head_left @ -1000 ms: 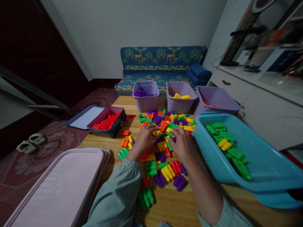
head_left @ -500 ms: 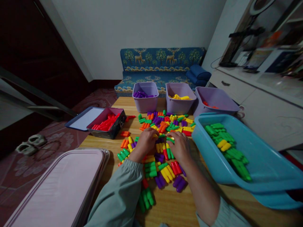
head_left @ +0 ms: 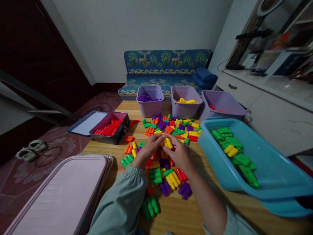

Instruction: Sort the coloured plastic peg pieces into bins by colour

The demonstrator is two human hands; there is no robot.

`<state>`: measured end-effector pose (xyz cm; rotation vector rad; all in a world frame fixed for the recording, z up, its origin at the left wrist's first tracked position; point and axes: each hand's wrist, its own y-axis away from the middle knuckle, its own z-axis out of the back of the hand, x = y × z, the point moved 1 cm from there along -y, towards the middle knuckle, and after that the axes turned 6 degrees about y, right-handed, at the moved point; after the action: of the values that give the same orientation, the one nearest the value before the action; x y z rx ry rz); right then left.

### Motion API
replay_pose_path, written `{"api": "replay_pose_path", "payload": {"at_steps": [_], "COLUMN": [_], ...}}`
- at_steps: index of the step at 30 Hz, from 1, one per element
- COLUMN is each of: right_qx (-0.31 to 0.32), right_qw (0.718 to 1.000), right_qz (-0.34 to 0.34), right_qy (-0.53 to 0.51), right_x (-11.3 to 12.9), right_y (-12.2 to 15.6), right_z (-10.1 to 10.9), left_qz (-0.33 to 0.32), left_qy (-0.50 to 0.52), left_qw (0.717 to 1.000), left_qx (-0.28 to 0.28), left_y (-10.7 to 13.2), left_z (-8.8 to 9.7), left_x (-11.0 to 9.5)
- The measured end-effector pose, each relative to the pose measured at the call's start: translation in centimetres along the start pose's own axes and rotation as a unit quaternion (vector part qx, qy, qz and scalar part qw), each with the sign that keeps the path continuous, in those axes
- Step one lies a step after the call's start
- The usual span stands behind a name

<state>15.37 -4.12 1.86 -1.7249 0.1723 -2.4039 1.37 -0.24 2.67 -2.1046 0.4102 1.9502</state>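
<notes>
Nearest, loose blocks point(head_left: 172, 180) on the table point(head_left: 176, 213). Just beyond, over the pile, a yellow block point(head_left: 168, 142): probably light, stiff, slightly slippery, best pinched along its sides. Gripped by curled, nearly closed fingers of left hand point(head_left: 149, 147) and right hand point(head_left: 179, 153). Farther off, a purple bin point(head_left: 184, 111) with yellow pieces point(head_left: 187, 101).

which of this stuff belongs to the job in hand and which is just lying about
Likely part of the job:
yellow piece in the right hand
loose coloured pieces
lilac bins
teal tub
open box

Likely just lying about:
pale shoes
blue cushion
sofa
</notes>
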Motion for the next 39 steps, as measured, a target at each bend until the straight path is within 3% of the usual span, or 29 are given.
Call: {"api": "replay_pose_path", "payload": {"at_steps": [8,14,19,25,32,39], "right_qx": [0.021,-0.032,-0.028,-0.024,-0.017,0.014], "right_qw": [0.997,0.991,0.982,0.995,0.996,0.994], "right_qz": [-0.064,-0.069,-0.062,-0.043,-0.082,-0.106], "right_qy": [0.035,0.115,0.179,0.084,-0.023,0.005], "right_x": [0.3,-0.5,-1.4,-1.7,-2.3,-1.1], "right_y": [0.1,-0.1,-0.4,-0.6,-0.8,-0.4], "right_z": [0.3,0.6,0.5,0.5,0.5,0.4], "left_qz": [0.007,0.006,0.007,-0.001,0.023,0.018], "left_qy": [-0.087,-0.073,-0.109,-0.119,-0.018,-0.001], "left_qw": [0.996,0.996,0.993,0.993,0.999,0.998], "left_qx": [-0.036,0.041,0.032,-0.008,-0.028,-0.068], "left_y": [0.0,0.4,0.5,0.0,0.0,-0.2], "left_z": [0.0,-0.4,-0.5,0.0,-0.1,0.3], "left_x": [0.1,-0.4,-0.7,0.0,0.2,0.3]}}
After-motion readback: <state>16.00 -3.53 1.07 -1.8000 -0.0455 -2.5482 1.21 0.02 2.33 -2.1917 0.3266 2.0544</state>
